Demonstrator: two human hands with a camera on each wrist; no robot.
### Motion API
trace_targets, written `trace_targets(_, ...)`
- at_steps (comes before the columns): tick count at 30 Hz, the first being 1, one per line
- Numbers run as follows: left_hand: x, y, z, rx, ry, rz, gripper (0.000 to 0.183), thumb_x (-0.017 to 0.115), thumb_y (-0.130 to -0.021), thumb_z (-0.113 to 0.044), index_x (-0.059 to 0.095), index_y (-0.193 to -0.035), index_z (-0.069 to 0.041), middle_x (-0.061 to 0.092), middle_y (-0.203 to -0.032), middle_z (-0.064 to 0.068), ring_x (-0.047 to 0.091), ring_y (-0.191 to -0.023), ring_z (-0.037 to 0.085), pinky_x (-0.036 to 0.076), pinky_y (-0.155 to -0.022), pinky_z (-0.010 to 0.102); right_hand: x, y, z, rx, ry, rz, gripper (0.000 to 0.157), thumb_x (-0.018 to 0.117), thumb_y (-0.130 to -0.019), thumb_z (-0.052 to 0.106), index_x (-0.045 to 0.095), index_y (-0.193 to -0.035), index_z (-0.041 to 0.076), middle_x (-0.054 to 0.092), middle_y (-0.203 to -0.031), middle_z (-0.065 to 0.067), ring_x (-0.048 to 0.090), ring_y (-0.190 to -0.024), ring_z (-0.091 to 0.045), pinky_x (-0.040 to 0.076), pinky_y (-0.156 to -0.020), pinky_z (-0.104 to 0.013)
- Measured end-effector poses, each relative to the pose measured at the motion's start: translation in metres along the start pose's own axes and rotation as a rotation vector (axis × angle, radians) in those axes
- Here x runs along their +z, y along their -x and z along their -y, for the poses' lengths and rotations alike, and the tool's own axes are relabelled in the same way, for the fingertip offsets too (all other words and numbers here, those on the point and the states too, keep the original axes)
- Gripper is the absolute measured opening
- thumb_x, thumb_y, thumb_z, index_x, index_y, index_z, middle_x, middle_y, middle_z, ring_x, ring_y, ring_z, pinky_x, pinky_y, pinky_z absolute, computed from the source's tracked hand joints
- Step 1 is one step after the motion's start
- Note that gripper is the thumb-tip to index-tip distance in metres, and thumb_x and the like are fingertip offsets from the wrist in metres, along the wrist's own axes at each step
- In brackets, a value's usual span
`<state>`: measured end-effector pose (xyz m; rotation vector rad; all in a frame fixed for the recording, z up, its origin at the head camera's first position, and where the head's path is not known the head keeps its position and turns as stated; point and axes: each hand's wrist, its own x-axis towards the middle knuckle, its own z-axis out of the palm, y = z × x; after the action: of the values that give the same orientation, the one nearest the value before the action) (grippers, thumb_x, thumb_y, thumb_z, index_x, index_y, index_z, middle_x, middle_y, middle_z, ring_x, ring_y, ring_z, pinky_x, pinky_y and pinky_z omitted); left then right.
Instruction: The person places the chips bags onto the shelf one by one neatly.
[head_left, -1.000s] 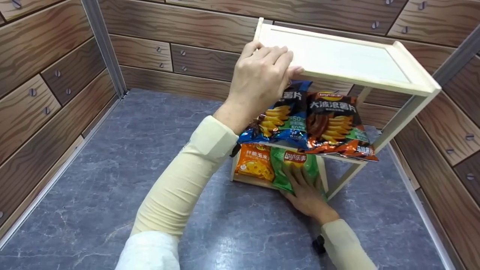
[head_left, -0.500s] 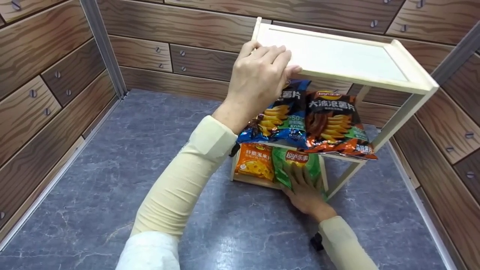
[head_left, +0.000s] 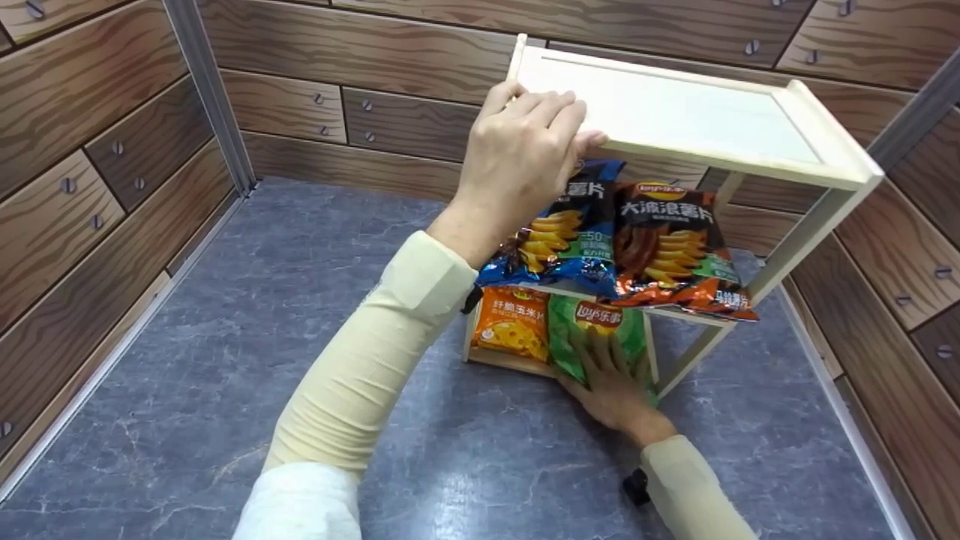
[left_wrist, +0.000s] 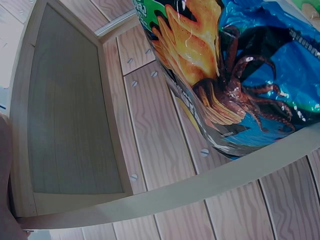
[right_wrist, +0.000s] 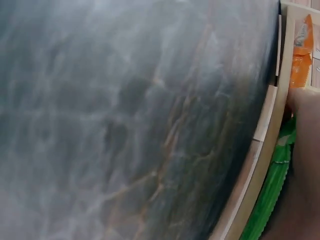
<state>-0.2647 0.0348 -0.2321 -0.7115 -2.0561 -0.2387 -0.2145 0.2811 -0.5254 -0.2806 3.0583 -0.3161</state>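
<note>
My left hand (head_left: 525, 142) grips the front left part of the top board on a pale wooden shelf rack (head_left: 705, 112), thumb at its front edge. On the lower level, my right hand (head_left: 611, 386) rests with spread fingers on a green bag of potato chips (head_left: 559, 337). An orange bag of corn chips (head_left: 510, 326) stands to its left. Above, the middle shelf bears a blue bag of potato chips (head_left: 559, 244) and a black-and-orange bag of potato chips (head_left: 667, 244). The blue bag (left_wrist: 255, 75) fills the upper right of the left wrist view.
Grey marble-patterned tabletop (head_left: 225, 375) surrounds the rack. Wood-patterned walls (head_left: 390, 75) enclose it at the back and both sides, joined by a metal corner post (head_left: 210, 97). The rack's right front post (head_left: 802, 240) stands close to the right hand.
The green bag has shifted slightly to the right under my right hand, widening the gap to the orange bag a little. My left hand keeps its hold on the rack.
</note>
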Motion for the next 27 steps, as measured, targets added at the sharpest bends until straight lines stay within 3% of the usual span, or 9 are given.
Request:
trace_targets(7,-0.001,0.003,0.001,-0.002,-0.01,0.013,0.057,0.024,-0.107,-0.049,0.066,-0.122,-0.014,0.068,-0.13,0.001,0.064,-0.119,0.015,0.039,-0.108,0.034,-0.007,0.008,-0.006,-0.056,-0.093,-0.026,0.086,0.048,-0.094,0.066,0.014,-0.16,0.022,0.012,-0.166,-0.017,0.005,-0.152,-0.046,-0.001,-0.112,-0.077)
trace_targets(12,-0.003,0.003,0.001,-0.012,-0.005,0.032,0.057,0.023,-0.107,-0.049,0.065,-0.124,-0.014,0.067,-0.132,0.001,0.062,-0.122,0.016,0.036,-0.112,0.036,-0.017,0.016,-0.01,-0.081,-0.168,-0.089,0.079,0.05,-0.096,0.061,0.022,-0.159,0.024,0.014,-0.166,-0.018,0.009,-0.152,-0.044,0.002,-0.113,-0.075)
trace_targets(17,-0.005,0.007,0.001,-0.013,-0.018,0.043,0.056,0.023,-0.107,-0.047,0.062,-0.132,-0.014,0.064,-0.136,0.001,0.057,-0.128,0.017,0.028,-0.119,0.042,-0.028,0.028,-0.007,-0.105,-0.252,-0.137,0.071,0.05,-0.101,0.049,0.023,-0.159,0.018,0.013,-0.167,-0.014,0.011,-0.152,-0.043,0.005,-0.115,-0.072)
trace_targets(23,-0.007,0.023,0.003,0.017,-0.013,0.04,0.053,0.027,-0.108,-0.04,0.047,-0.147,-0.011,0.05,-0.151,0.005,0.043,-0.142,0.02,0.013,-0.125,0.051,-0.048,0.049,-0.001,-0.163,-0.335,-0.227,0.06,0.048,-0.104,0.031,0.025,-0.158,0.016,0.022,-0.165,-0.012,0.02,-0.15,-0.041,0.012,-0.117,-0.066)
trace_targets(27,-0.012,0.041,0.006,0.049,0.036,0.018,0.054,0.034,-0.106,-0.035,0.039,-0.151,-0.007,0.042,-0.156,0.008,0.036,-0.147,0.022,0.011,-0.125,0.051,-0.063,0.064,0.002,-0.2,-0.363,-0.273,0.056,0.046,-0.105,0.021,0.028,-0.157,0.015,0.028,-0.163,-0.014,0.024,-0.149,-0.041,0.013,-0.116,-0.067)
